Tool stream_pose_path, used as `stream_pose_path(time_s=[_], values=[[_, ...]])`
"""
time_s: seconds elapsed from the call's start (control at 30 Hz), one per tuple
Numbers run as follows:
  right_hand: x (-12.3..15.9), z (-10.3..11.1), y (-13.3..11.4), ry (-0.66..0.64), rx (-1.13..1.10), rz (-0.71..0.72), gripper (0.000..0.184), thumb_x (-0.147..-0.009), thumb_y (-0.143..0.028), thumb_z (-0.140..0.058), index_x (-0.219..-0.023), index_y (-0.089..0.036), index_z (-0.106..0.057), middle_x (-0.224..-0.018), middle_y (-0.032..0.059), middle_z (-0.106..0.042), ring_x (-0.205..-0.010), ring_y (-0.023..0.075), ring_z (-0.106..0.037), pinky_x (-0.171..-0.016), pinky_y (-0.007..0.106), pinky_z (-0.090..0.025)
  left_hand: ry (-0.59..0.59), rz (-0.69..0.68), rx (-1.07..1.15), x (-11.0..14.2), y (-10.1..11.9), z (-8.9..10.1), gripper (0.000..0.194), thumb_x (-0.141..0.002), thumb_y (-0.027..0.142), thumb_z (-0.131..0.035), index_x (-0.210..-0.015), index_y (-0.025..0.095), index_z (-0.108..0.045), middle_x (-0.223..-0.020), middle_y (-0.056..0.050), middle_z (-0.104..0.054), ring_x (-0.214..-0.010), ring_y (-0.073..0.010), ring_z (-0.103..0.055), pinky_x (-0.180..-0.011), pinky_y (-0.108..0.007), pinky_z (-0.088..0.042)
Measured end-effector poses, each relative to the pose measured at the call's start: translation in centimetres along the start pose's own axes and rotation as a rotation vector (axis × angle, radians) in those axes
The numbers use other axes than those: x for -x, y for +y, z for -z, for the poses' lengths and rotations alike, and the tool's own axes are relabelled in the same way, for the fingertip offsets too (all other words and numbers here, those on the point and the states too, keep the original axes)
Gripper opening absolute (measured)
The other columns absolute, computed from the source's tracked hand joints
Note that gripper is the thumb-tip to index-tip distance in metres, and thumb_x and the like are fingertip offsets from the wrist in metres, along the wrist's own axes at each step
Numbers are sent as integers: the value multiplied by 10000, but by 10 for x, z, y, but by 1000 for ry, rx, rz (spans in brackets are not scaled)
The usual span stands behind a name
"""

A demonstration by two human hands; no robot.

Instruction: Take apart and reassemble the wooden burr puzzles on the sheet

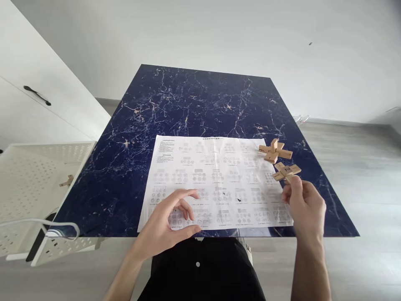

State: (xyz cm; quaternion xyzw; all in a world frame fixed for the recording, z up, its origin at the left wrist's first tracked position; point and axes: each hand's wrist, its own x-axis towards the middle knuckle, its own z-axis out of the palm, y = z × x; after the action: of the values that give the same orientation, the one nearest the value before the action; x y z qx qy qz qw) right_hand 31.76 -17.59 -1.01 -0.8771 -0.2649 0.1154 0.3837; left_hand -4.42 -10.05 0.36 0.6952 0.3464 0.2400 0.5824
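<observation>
Between the thumb and fingers of my right hand (305,205) is a wooden interlocking puzzle (287,170), cross-shaped, with dark marks on its pieces. It is over the right edge of the printed instruction sheet (216,165). Just beyond it, a second wooden interlocking puzzle (275,151) rests partly on the sheet's upper right corner, with several arms sticking out. My left hand (172,215) is over the sheet's lower left part, fingers curled and apart from the thumb, nothing between them. Small diagrams and text in rows cover the sheet.
The dark blue marble-patterned table (194,104) extends beyond the sheet. To the left stands a cream perforated basket (40,175) with a small wooden piece (67,181) inside. A white cable (59,221) curves by the table's left front corner. A white cabinet (40,75) is farther left.
</observation>
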Motion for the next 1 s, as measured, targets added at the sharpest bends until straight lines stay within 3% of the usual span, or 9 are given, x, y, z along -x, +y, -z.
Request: stream_pose_path(time_s=[0.13, 0.23, 0.37, 0.47, 0.77, 1.0], values=[[5, 2, -8, -16, 143, 43, 485, -1067, -623, -543, -811, -228, -661, -708, 28, -726, -672, 223, -663, -735, 345, -461, 4, -4, -15, 0, -1, 0, 574, -985, 277, -787, -1496, 405, -559, -1416, -26, -667, -898, -139, -732, -901, -353, -659], [27, 2, -16, -90, 87, 120, 525, -1050, -700, -539, -839, -234, -656, -688, 24, -710, -579, 192, -624, -615, 307, -451, 16, 1, -28, 0, -1, 0, 550, -987, 259, -776, -1479, 404, -575, -1365, -13, -689, -899, -138, -730, -902, -341, -660], [54, -10, -23, -377, -102, 287, 496, -1062, -667, -554, -821, -240, -633, -623, -10, -609, -530, 155, -548, -530, 266, -419, 25, 1, -48, 0, 1, 0, 493, -1001, 266, -760, -1450, 398, -604, -1311, -4, -718, -887, -136, -727, -899, -325, -664], [60, -22, -23, -488, -156, 340, 469, -1087, -606, -545, -808, -237, -616, -618, -19, -570, -533, 144, -516, -529, 259, -408, 20, 12, -54, -1, 3, 1, 446, -1020, 283, -736, -1437, 392, -621, -1272, -2, -734, -881, -137, -733, -900, -320, -669], [57, -31, -8, -514, -198, 342, 449, -1105, -590, -526, -846, -238, -628, -645, -17, -566, -553, 158, -516, -540, 279, -399, 73, 49, -93, -2, 3, 2, 326, -1045, 344, -689, -1371, 352, -677, -1161, -13, -776, -877, -156, -756, -887, -310, -683], [61, -31, -11, -515, -218, 311, 446, -1107, -584, -530, -834, -241, -618, -646, -25, -541, -546, 150, -470, -532, 280, -367, 80, 61, -104, -2, 3, 2, 301, -1045, 380, -688, -1344, 345, -700, -1129, -20, -787, -870, -167, -765, -860, -304, -693]])
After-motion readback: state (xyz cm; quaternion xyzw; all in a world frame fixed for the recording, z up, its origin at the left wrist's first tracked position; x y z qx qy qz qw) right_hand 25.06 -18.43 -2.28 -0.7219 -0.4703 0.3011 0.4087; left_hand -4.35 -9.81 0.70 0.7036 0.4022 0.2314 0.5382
